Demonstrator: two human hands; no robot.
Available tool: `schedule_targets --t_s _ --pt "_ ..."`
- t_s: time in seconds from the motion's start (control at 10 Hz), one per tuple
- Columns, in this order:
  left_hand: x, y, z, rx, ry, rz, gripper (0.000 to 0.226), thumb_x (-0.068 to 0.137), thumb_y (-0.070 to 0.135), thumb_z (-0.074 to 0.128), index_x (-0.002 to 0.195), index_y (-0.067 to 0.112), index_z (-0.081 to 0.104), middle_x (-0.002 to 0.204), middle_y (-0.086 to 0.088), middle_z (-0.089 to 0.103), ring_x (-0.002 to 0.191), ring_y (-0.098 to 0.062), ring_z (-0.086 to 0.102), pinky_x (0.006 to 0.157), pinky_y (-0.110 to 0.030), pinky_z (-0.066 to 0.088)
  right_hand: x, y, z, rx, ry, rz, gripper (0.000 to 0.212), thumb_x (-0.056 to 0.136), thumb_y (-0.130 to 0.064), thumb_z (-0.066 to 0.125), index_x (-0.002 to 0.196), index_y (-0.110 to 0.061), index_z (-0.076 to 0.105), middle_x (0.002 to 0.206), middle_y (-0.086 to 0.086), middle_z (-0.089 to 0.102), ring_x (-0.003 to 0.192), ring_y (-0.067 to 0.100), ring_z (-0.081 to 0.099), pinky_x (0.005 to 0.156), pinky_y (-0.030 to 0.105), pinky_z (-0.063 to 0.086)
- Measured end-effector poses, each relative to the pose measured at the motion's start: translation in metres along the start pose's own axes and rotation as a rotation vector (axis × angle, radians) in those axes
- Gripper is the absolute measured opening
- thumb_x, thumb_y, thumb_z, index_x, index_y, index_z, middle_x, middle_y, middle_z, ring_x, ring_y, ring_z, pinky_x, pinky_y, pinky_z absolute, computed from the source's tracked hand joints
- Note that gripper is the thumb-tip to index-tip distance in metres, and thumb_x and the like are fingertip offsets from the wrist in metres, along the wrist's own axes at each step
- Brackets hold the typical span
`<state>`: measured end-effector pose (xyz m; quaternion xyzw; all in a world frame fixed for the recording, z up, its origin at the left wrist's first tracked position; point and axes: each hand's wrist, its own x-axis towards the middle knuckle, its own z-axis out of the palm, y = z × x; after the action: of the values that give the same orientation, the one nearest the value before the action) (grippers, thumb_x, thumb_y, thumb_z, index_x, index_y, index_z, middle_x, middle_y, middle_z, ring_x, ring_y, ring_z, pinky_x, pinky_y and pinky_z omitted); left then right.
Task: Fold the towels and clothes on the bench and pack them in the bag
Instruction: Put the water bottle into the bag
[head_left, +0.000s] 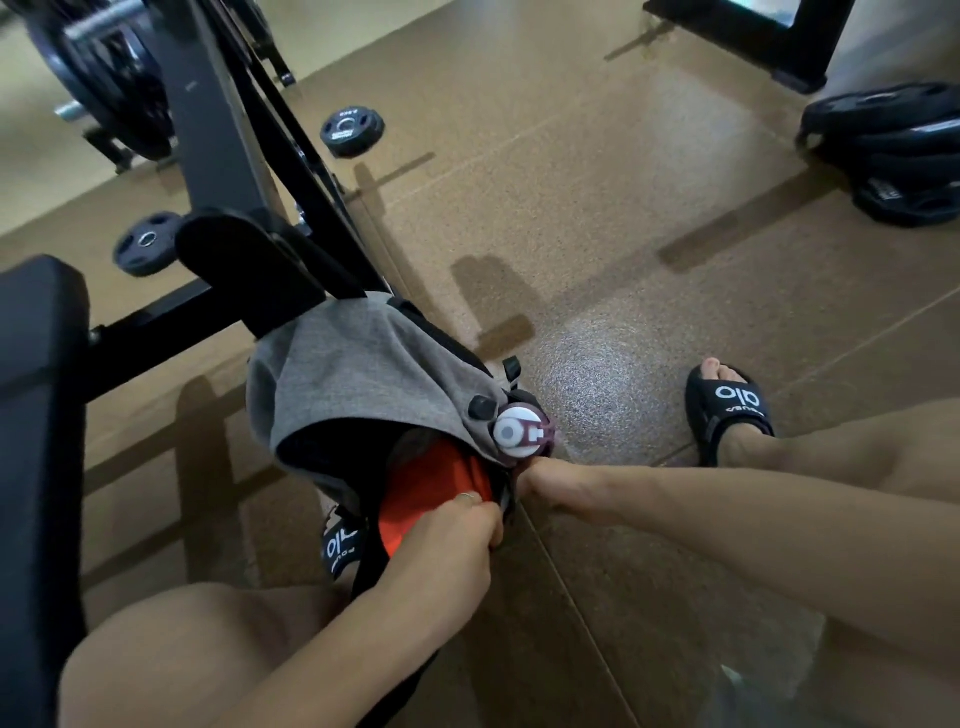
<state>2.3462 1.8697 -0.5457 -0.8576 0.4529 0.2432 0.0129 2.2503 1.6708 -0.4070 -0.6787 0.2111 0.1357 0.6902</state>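
Packing stage, by the look of it: grey bag (353, 374) on the floor (597, 218) between the feet, leaning against the black frame of the bench (36, 395), mouth open toward the camera, orange cloth (436, 493) already inside and showing at the opening. Left hand (447, 540) curled at the near lip of the opening, fingers pinching the edge of the bag right beside the orange cloth; hard to tell whether cloth is caught in the same grip. Right hand (540, 483) at the far side of the opening, just below a white-and-maroon bottle cap (522, 434) poking from the side pocket; fingertips hidden behind the bag edge, so grasp or mere touch impossible to tell. Next move, as a guess: either tucking the orange cloth deeper or drawing the two lips of the mouth together, calling for both sides pulled evenly. No towels or other clothes visible on the strip of bench pad in view. Tight quarters on the left, with bench frame touching the bag and a slide sandal (340, 543) partly under it; open floor to the right and ahead, with weight plates (888, 150) lying well apart from the bag.
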Motion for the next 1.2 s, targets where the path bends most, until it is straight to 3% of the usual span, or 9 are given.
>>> schedule_targets --t_s 0.1,0.2,0.3,0.4,0.6,0.7,0.9,1.0,1.2 --pt "0.002 0.0 -0.001 -0.056 0.016 0.035 0.025 0.09 0.011 0.053 0.109 0.026 0.062 0.114 0.005 0.055 0.108 -0.021 0.056 0.081 -0.033 0.044 -0.052 -0.053 -0.008 -0.03 -0.047 0.115 0.047 0.095 0.023 0.019 0.066 0.014 0.055 0.071 0.058 0.037 0.108 0.062 0.053 0.048 -0.005 0.018" --pt "-0.001 0.0 0.0 -0.085 -0.043 0.059 0.034 0.084 0.007 0.055 0.112 0.025 0.058 0.117 0.005 0.051 0.111 -0.021 0.054 0.086 -0.037 0.047 0.055 0.08 0.025 -0.3 0.003 0.337 0.039 0.094 0.013 0.032 0.073 -0.008 0.059 0.054 0.022 0.054 0.043 0.021 0.048 0.05 0.019 0.041" --pt "0.0 -0.008 -0.001 -0.107 -0.021 0.034 0.033 0.079 0.002 0.051 0.102 0.025 0.052 0.107 0.003 0.052 0.102 -0.027 0.057 0.08 -0.043 0.049 0.152 0.173 0.035 -0.338 0.013 0.38 0.024 0.094 0.001 0.037 0.079 -0.01 0.053 0.058 0.007 0.045 0.041 0.014 0.043 0.047 0.026 0.048" --pt "0.006 -0.015 -0.01 -0.082 0.098 0.006 0.034 0.081 0.0 0.052 0.093 0.03 0.04 0.097 0.002 0.053 0.089 -0.026 0.057 0.074 -0.044 0.051 0.155 0.151 0.029 -0.412 0.001 0.396 0.022 0.093 -0.002 0.043 0.102 0.004 0.062 0.072 0.016 0.055 0.043 0.02 0.052 0.038 0.024 0.048" --pt "0.017 -0.004 -0.023 0.044 0.362 0.004 0.021 0.097 0.017 0.05 0.114 0.027 0.045 0.103 -0.001 0.063 0.089 -0.026 0.065 0.069 -0.041 0.054 0.119 0.091 0.008 -0.337 -0.097 0.161 0.016 0.094 -0.008 0.053 0.08 -0.014 0.057 0.064 0.003 0.056 0.047 0.012 0.051 0.046 0.023 0.045" --pt "0.022 0.01 -0.022 0.113 0.503 0.032 0.019 0.093 0.022 0.058 0.108 0.025 0.048 0.086 -0.001 0.063 0.07 -0.029 0.066 0.046 -0.035 0.04 0.098 0.078 0.004 -0.286 -0.068 0.061 0.019 0.094 -0.008 0.05 0.076 -0.009 0.055 0.051 -0.002 0.047 0.043 0.014 0.048 0.05 0.027 0.049" --pt "0.024 0.031 -0.009 0.181 0.593 -0.044 0.031 0.086 0.041 0.071 0.1 0.021 0.051 0.074 0.001 0.058 0.051 -0.024 0.064 0.038 -0.03 0.037 0.083 0.079 0.003 -0.552 -0.026 -0.116 0.019 0.091 -0.014 0.052 0.073 -0.014 0.056 0.051 -0.005 0.059 0.045 0.011 0.058 0.058 0.026 0.052" --pt "0.027 0.029 -0.01 0.233 0.599 -0.054 0.035 0.082 0.042 0.075 0.099 0.023 0.052 0.07 0.002 0.059 0.048 -0.026 0.063 0.039 -0.029 0.032 0.084 0.088 0.003 -0.596 -0.047 -0.164 0.001 0.086 -0.014 0.058 0.085 -0.013 0.059 0.068 0.001 0.067 0.06 0.016 0.066 0.057 0.024 0.052" --pt "0.025 0.028 -0.012 0.212 0.601 -0.07 0.019 0.102 0.041 0.048 0.112 0.025 0.051 0.079 -0.001 0.067 0.064 -0.03 0.069 0.049 -0.035 0.041 0.09 0.103 -0.008 -0.772 0.087 -0.363 0.03 0.073 -0.025 0.066 0.098 -0.018 0.053 0.094 0.0 0.058 0.082 0.019 0.056 0.071 0.034 0.048"
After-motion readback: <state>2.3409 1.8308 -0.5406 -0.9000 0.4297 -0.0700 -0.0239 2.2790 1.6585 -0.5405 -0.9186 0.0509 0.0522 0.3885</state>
